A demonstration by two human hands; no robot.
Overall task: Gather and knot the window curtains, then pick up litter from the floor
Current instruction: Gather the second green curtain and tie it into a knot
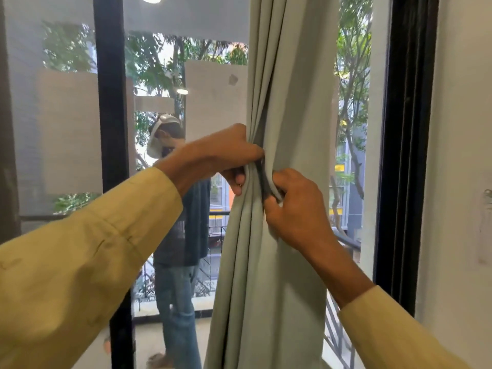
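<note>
A pale grey-green curtain [290,102] hangs bunched into vertical folds in front of the window, right of centre. My left hand [226,155] grips its left edge at mid height, fingers wrapped round the folds. My right hand [295,209] pinches a fold just below and to the right, thumb pressed into the cloth. Both arms wear yellow-tan sleeves. No floor litter is in view.
A black window frame post [111,129] stands to the left and another [404,155] to the right, next to a white wall [460,155]. The glass reflects a person in jeans [175,262]. Trees and a balcony railing lie outside.
</note>
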